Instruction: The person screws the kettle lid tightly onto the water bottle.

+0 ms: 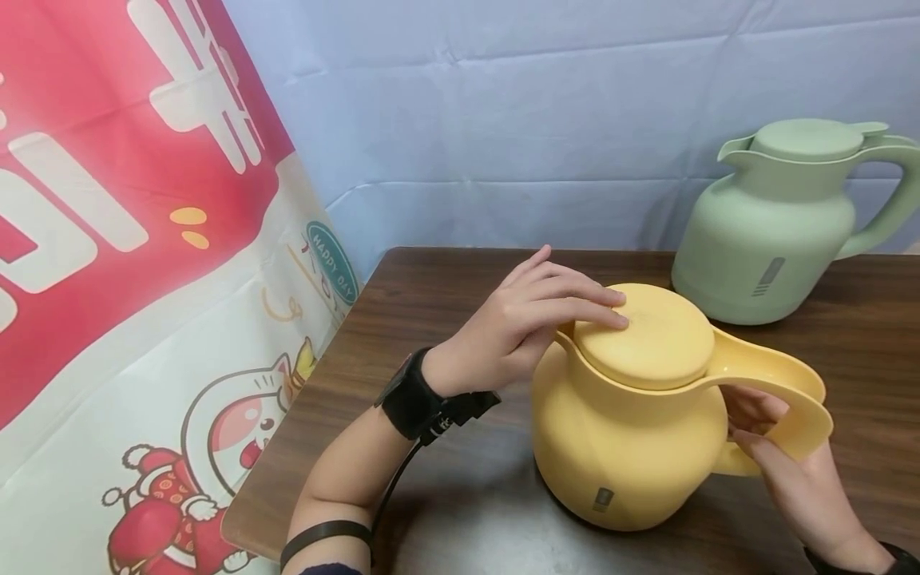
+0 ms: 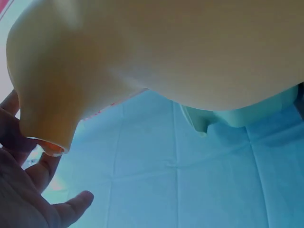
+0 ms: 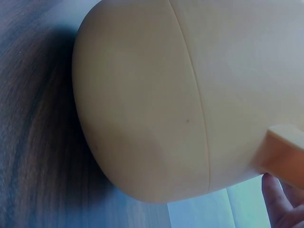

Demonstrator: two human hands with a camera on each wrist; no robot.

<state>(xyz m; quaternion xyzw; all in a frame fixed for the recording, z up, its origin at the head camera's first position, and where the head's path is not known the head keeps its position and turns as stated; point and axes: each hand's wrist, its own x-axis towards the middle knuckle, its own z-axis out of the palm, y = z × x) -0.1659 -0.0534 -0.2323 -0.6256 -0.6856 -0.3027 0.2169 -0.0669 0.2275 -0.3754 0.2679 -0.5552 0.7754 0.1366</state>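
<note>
A yellow thermos jug (image 1: 625, 455) with a round lid (image 1: 647, 335) is on the brown table in the head view. My left hand (image 1: 525, 319) lies at the spout side, its extended fingertips touching the top of the lid. In the left wrist view, that hand (image 2: 28, 185) shows beside the jug's spout (image 2: 50, 128). On the other side my right hand (image 1: 791, 455) holds the lower part of the handle (image 1: 776, 375), thumb in front and fingers showing through the loop. Fingertips (image 3: 275, 194) appear by the handle's base in the right wrist view.
A green thermos jug (image 1: 776, 224) stands behind on the right, near the table's back edge. A pale blue cloth (image 1: 503, 120) hangs behind the table (image 1: 431, 319). To the left is a red and white printed sheet (image 1: 165, 319). A cable runs along the left forearm.
</note>
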